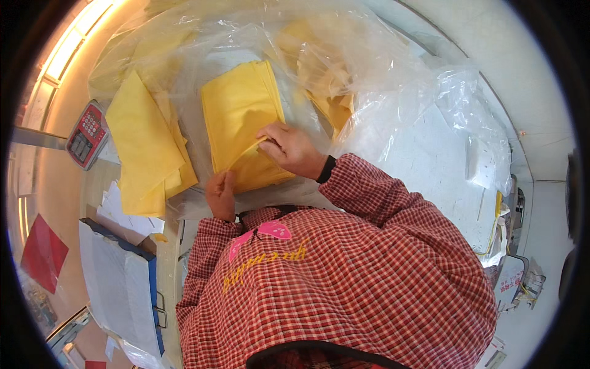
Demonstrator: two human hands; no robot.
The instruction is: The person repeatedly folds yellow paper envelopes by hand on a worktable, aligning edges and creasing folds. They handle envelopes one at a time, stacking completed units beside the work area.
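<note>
A neat stack of yellow cloths lies in front of me on clear plastic sheeting. My right hand pinches the raised edge of the top yellow cloth between thumb and fingers. At the near left corner of the stack, my left hand is closed on the same cloth's edge. The lifted edge runs between my two hands. To the left lie more yellow cloths, loosely overlapped and hanging past the table edge. Further yellow cloths sit at the right, partly covered by the plastic.
Crumpled clear plastic sheeting spreads over the far side and right of the white table. At the left stands a red and grey keypad device with a display. A white and blue box is below it. A red sheet shows farther left.
</note>
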